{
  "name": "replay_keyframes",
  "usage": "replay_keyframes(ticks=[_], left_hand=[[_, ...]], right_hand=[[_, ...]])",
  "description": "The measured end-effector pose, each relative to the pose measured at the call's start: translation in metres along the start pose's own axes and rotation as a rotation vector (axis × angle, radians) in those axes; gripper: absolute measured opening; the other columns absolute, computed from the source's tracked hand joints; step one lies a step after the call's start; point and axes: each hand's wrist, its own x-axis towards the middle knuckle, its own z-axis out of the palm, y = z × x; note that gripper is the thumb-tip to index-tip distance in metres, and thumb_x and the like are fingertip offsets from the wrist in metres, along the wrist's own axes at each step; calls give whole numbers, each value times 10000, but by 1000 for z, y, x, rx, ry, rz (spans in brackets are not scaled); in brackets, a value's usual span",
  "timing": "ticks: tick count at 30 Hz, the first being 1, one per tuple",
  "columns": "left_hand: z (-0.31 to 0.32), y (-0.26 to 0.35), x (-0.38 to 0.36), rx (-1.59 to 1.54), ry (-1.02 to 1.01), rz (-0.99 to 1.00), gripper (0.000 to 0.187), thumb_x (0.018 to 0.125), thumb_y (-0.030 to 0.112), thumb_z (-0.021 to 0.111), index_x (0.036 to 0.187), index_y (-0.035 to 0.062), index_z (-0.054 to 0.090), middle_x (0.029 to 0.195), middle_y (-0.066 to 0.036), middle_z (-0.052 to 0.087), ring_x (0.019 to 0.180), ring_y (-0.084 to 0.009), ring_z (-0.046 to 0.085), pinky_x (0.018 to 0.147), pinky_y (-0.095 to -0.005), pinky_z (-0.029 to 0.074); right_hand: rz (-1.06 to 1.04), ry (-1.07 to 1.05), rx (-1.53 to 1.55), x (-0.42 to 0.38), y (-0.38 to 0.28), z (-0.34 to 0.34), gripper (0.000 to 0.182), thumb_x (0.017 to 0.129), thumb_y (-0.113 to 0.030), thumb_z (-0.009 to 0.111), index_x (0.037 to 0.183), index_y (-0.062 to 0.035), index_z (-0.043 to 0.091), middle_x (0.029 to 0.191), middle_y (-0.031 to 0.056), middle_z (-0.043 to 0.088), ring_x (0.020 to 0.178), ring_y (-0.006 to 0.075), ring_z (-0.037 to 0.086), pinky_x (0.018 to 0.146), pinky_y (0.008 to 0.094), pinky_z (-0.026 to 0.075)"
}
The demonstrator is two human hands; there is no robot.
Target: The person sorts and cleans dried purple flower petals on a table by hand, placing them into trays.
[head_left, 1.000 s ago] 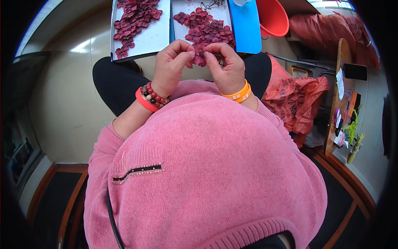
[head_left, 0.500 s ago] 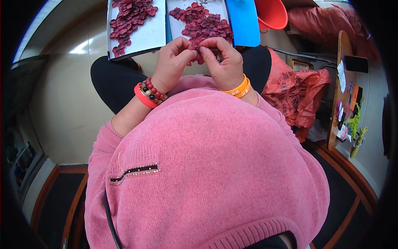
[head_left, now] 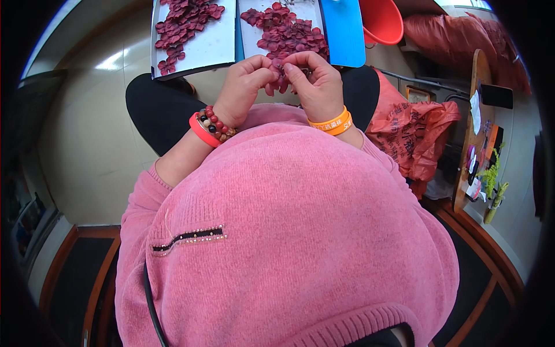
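Observation:
My left hand (head_left: 247, 87), with a beaded bracelet and a red band at the wrist, is closed in a pinch on a dark red fabric flower (head_left: 281, 85). From the other side my right hand (head_left: 318, 84), wearing an orange wristband, pinches the same flower between thumb and forefinger. The fingertips cover part of it, and its petals hang below them. Just beyond my hands, a heap of dark red flowers (head_left: 282, 32) lies in a white tray (head_left: 250, 46). More dark red flowers (head_left: 179, 29) rest in the white tray (head_left: 215, 51) to the left.
A blue panel (head_left: 345, 34) borders the trays on the right, beside a red bucket (head_left: 383, 22). Red plastic bags (head_left: 407, 133) lie by my right knee. A wooden table (head_left: 469, 133) at far right carries a dark phone (head_left: 497, 96) and a green plant (head_left: 491, 173).
Both hands stay pinched on the flower, with small finger shifts. More of its petals show below my fingertips. The whole view has shifted slightly.

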Motion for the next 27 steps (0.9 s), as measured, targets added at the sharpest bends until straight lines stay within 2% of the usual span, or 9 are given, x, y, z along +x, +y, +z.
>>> replay_keyframes(ticks=[2, 5, 6, 9, 12, 18, 21, 24, 27], left_hand=[[-3, -2, 0, 10, -21, -6, 100, 848, 155, 529, 892, 74, 569, 784, 16, 581, 669, -40, 516, 535, -165, 344], [-3, -12, 7, 127, 227, 327, 140, 849, 134, 545, 958, 48, 561, 846, 8, 575, 683, -48, 518, 588, -181, 392], [-4, -7, 7, 174, 229, 373, 173, 849, 104, 559, 1005, 29, 548, 885, 1, 568, 706, -55, 528, 644, -199, 424], [-2, 6, 2, 212, 129, 345, 141, 815, 83, 580, 926, -2, 558, 883, -55, 571, 779, -106, 544, 715, -228, 451], [-6, 5, 6, 506, 45, 448, 122, 866, 82, 542, 964, 12, 560, 843, -14, 584, 730, -69, 556, 660, -210, 442], [-5, -1, 6, 397, -25, 333, 100, 874, 78, 535, 939, 6, 560, 827, -32, 585, 743, -80, 579, 695, -207, 465], [-5, -4, 5, 410, -20, 332, 88, 882, 87, 529, 911, 6, 551, 818, -26, 572, 740, -69, 571, 693, -205, 474], [2, -2, -1, 541, 88, 331, 50, 863, 63, 543, 871, 13, 540, 785, -39, 551, 693, -103, 561, 684, -241, 457], [-1, -7, 4, 1050, 133, 747, 60, 783, 37, 568, 822, 38, 522, 761, -83, 531, 721, -234, 547, 722, -339, 403]], right_hand=[[-5, -6, 31, 0, 2, 0, 114, 865, -65, 595, 966, -14, 610, 810, 18, 625, 650, 51, 549, 546, 175, 434], [-58, 16, -36, 1, 6, -1, 111, 868, -64, 592, 965, -13, 610, 818, 17, 626, 663, 51, 554, 551, 176, 434], [-66, 8, -40, 1, 5, 0, 108, 871, -59, 586, 966, -12, 607, 818, 19, 626, 666, 54, 557, 552, 177, 434], [-79, -24, -38, -1, 4, 0, 98, 882, -47, 565, 966, -8, 596, 816, 26, 626, 677, 65, 570, 560, 182, 441], [-80, -46, -25, -1, 7, -1, 82, 886, -33, 544, 954, -3, 579, 803, 39, 624, 684, 84, 591, 576, 199, 468], [-52, -34, 36, -2, 12, -2, 63, 881, -19, 533, 940, 1, 543, 790, 56, 607, 668, 110, 610, 583, 221, 493], [-34, -64, 48, -3, 10, -2, 71, 877, -19, 537, 943, 6, 530, 796, 61, 605, 670, 115, 613, 589, 225, 498], [18, -98, 104, -1, 16, -1, 75, 864, -23, 556, 926, 14, 532, 792, 67, 608, 670, 116, 617, 602, 230, 506], [90, -130, 129, -1, 22, -4, 100, 872, -44, 577, 958, 7, 569, 812, 44, 605, 701, 84, 592, 614, 206, 484]])
